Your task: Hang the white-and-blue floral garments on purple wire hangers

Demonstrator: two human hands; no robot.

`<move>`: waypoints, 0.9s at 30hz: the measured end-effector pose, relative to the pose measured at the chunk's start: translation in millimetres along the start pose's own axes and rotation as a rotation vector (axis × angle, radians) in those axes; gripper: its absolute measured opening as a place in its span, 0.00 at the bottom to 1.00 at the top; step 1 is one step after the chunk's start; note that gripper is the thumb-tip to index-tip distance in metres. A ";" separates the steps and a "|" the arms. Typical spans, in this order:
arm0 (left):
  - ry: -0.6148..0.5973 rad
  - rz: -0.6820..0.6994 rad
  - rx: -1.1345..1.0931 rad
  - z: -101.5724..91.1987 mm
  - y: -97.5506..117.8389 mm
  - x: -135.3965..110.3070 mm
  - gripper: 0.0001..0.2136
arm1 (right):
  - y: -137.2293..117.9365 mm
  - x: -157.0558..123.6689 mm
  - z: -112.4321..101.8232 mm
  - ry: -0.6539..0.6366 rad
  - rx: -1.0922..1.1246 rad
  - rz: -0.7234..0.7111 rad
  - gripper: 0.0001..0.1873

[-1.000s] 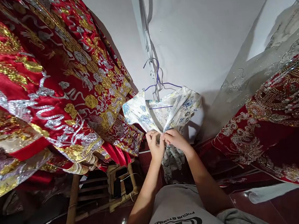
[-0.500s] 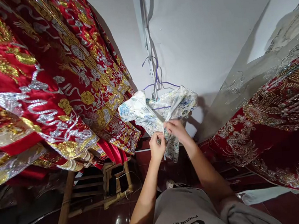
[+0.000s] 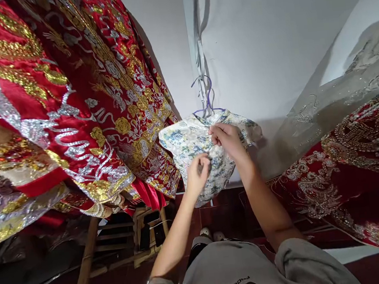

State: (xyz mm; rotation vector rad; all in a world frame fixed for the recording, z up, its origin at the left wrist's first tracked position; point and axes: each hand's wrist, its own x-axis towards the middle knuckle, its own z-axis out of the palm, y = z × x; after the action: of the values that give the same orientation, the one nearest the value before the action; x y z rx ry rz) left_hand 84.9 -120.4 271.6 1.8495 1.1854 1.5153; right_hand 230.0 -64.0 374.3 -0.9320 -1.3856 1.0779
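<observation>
The single view comes from the wearer's head, facing forward and steeply down. The chest of the grey T-shirt (image 3: 219, 265) fills the near bottom edge, with the shoes (image 3: 205, 232) beyond it. The left hand (image 3: 197, 172), right hand (image 3: 228, 140) and floral blouse (image 3: 191, 139) sit mid-frame at arm's reach, before the white wall (image 3: 266, 39). The red embroidered jacket (image 3: 123, 94) looms close along the left side.
</observation>
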 end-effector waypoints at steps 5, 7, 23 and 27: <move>-0.032 0.264 0.171 -30.1 43.8 87.6 0.12 | -4.0 -5.0 3.8 0.038 -0.050 -0.044 0.14; -0.123 0.309 0.215 -33.0 53.3 107.5 0.09 | 3.5 -2.3 5.4 0.081 -0.084 -0.042 0.14; 0.679 -0.810 -0.980 -84.4 -53.4 51.7 0.19 | 99.8 -65.4 19.4 -0.042 -0.006 0.224 0.15; 0.611 -0.954 -0.945 -41.7 -76.2 10.1 0.12 | 98.2 -71.7 6.2 -0.084 -0.067 0.279 0.14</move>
State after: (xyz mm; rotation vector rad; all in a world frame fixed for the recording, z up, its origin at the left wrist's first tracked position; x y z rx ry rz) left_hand 20.9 -79.3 228.4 0.1309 1.0267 1.5881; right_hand 227.1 -105.8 260.0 -1.1655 -1.3949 1.2978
